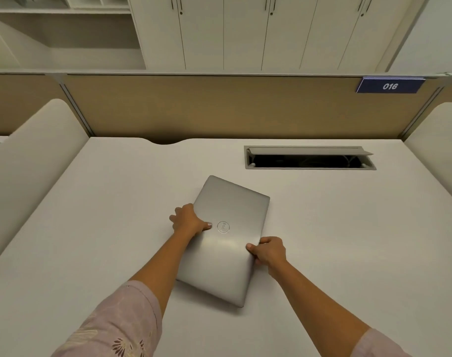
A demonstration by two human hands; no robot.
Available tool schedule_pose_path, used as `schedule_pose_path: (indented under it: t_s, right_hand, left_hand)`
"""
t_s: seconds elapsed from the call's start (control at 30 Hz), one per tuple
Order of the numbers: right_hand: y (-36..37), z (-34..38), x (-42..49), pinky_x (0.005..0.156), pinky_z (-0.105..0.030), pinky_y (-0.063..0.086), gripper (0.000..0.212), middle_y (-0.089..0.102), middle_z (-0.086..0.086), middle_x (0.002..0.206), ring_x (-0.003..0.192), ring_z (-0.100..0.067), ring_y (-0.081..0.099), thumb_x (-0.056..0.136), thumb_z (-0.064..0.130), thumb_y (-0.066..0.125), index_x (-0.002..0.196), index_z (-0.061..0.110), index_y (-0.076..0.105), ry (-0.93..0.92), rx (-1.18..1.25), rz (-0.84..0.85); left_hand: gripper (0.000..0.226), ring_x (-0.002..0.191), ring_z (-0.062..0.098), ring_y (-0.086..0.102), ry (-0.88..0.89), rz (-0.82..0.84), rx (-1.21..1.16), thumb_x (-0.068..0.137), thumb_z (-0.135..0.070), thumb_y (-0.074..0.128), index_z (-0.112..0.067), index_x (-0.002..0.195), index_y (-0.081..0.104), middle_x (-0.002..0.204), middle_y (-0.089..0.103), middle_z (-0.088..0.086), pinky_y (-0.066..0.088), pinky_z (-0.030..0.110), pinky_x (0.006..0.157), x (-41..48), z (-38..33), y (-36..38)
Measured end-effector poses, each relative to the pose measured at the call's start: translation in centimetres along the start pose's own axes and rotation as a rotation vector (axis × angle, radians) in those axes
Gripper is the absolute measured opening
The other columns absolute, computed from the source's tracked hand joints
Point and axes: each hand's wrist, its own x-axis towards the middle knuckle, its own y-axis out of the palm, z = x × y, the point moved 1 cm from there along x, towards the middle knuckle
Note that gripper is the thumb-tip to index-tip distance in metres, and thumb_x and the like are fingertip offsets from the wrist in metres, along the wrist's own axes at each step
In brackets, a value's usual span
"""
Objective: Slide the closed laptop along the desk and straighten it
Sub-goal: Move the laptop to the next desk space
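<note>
A closed silver laptop point(226, 256) lies flat on the pale desk point(91, 228), turned so its long sides run away from me and lean slightly to the right. A round logo sits near the middle of its lid. My left hand point(188, 220) grips the laptop's left long edge, thumb on the lid beside the logo. On the opposite long edge my right hand point(268, 251) holds it, thumb on top and fingers under the side.
An open cable hatch point(309, 158) with a raised flap is set in the desk behind the laptop to the right. A tan partition point(219, 106) bounds the desk's far edge, with a "016" sign point(390, 85). Padded side dividers point(34, 163) flank the desk.
</note>
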Motion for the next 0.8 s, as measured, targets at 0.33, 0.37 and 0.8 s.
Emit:
schedule_pose_path:
  t_s: [0.33,0.37,0.8]
  right_hand:
    - [-4.7,-2.3,0.1,0.082,-0.035,0.052,0.029,0.065,-0.003,0.089,0.09,-0.027,0.065,0.073,0.022,0.082,0.089,0.016,0.058,-0.011,-0.014,-0.162]
    - [-5.0,-2.6,0.1,0.081,-0.034,0.051,0.03,0.065,-0.003,0.089,0.091,-0.027,0.065,0.073,0.022,0.081,0.091,0.014,0.06,-0.008,-0.014,-0.169]
    - [-6.2,-4.6,0.7,0.077,-0.041,0.059,0.031,0.071,-0.002,0.084,0.078,-0.023,0.069,0.071,0.02,0.083,0.094,0.011,0.064,-0.064,0.054,-0.142]
  left_hand:
    - [0.071,0.12,0.032,0.046,0.076,0.087,0.041,0.062,-0.043,0.084,-0.015,0.121,0.055,0.127,0.052,0.011,0.037,0.033,0.086,-0.9,-3.7,4.8]
    - [0.071,0.12,0.032,0.045,0.082,0.091,0.044,0.063,-0.043,0.084,-0.014,0.121,0.055,0.127,0.051,0.011,0.037,0.033,0.087,-1.1,-4.0,5.2]
    - [0.075,0.125,0.036,0.037,0.158,0.109,0.094,0.075,-0.044,0.076,-0.01,0.133,0.044,0.133,0.042,0.015,0.038,0.038,0.095,-2.0,-4.8,6.5]
